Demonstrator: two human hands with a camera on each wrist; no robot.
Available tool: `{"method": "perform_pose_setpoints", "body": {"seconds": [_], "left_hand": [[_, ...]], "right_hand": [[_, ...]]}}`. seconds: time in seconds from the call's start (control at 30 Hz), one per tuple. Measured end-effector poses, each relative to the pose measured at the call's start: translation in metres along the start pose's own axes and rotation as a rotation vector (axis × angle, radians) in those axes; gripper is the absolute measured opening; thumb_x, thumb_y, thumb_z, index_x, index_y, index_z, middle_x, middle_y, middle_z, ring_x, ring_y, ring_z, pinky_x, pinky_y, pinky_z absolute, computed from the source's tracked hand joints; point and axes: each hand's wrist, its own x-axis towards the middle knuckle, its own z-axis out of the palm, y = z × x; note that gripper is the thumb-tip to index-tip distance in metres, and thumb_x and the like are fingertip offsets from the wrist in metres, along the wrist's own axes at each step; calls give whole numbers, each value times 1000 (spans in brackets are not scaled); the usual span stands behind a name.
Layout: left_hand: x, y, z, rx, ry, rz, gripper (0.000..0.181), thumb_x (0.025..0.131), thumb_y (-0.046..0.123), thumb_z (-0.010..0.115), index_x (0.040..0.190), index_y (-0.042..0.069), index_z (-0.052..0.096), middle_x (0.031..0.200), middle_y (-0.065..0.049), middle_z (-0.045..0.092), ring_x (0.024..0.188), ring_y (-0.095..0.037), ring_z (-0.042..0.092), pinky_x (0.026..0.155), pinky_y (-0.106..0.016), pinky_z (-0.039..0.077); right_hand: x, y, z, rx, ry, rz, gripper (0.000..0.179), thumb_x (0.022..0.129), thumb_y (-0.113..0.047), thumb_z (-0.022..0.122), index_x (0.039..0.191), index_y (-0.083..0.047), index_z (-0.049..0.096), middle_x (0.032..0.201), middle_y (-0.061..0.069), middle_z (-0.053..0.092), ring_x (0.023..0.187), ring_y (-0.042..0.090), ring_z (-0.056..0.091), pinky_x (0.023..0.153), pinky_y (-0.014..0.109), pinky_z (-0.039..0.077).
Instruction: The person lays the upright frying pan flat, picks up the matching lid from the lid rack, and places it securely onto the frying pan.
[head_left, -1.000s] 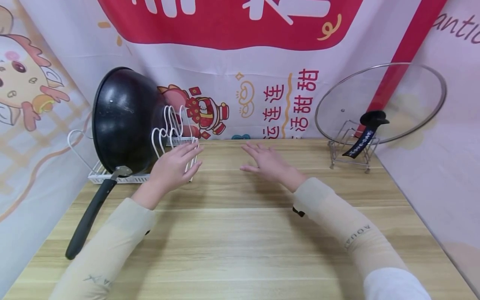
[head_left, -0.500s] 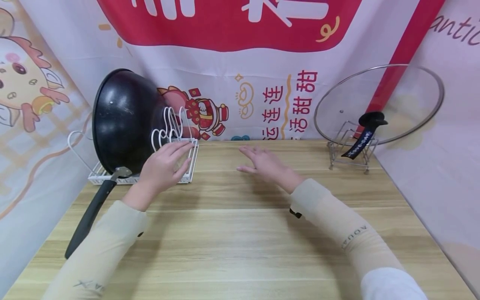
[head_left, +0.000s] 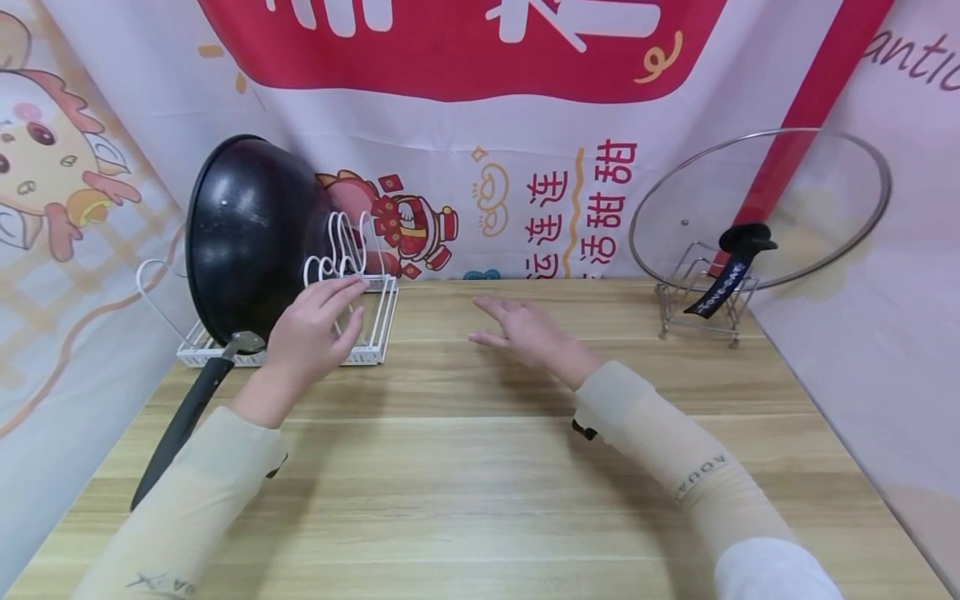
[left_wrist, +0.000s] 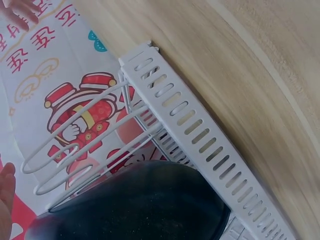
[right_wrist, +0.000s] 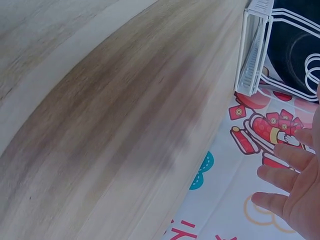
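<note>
My left hand [head_left: 309, 333] hovers in front of the white wire rack [head_left: 378, 333], fingers extended and holding nothing. In that rack a black wok [head_left: 247, 233] stands on its side, its dark handle [head_left: 180, 433] slanting down toward the left front of the table. My right hand [head_left: 528, 335] is held over the middle of the table, fingers spread, nothing in it. From the left wrist, the rack's slotted edge [left_wrist: 195, 135] and the wok's dark side [left_wrist: 135, 210] show close by. The right wrist view catches my right hand [right_wrist: 295, 185] with its fingers apart.
At the back right, a glass lid [head_left: 817, 200] with a black knob [head_left: 746, 237] leans in a small metal wire stand [head_left: 701, 321]. Printed cloth [head_left: 480, 125] hangs behind the wooden table [head_left: 465, 500] and along both sides.
My left hand has drawn back to the left and slightly nearer, uncovering more of the rack. The right hand has shifted a little left. Wok and lid stay where they were.
</note>
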Motion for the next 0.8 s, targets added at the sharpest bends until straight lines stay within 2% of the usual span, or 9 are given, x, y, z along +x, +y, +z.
{"method": "perform_pose_setpoints", "body": {"seconds": [0.27,0.43,0.63,0.8], "left_hand": [[-1,-2,-5,32,0,-79,35,94,14,65,126,2,70,126,-19,68,114,-39,62,98,-54,51],[0,-2,-6,36,39,-119,33,94,13,66,124,0,71,125,-19,69,113,-39,63,96,-55,52],[1,-1,-6,16,46,-170,34,94,8,67,126,-1,70,128,-18,67,115,-39,63,98,-55,51],[5,-1,-3,-38,65,-224,36,94,4,65,130,-1,67,129,-20,66,118,-39,62,101,-55,48]], "right_hand": [[3,-7,1,41,-13,28,75,102,-61,50,162,-19,31,159,15,39,144,35,41,118,48,30],[4,-10,1,75,-21,37,75,102,-60,50,163,-22,29,159,15,40,144,35,41,119,48,30],[5,-13,1,98,-11,22,73,103,-59,49,163,-23,29,159,15,41,143,35,42,119,46,30],[7,-16,1,120,-2,17,72,103,-58,50,162,-22,31,159,13,41,142,33,43,118,45,31]]}}
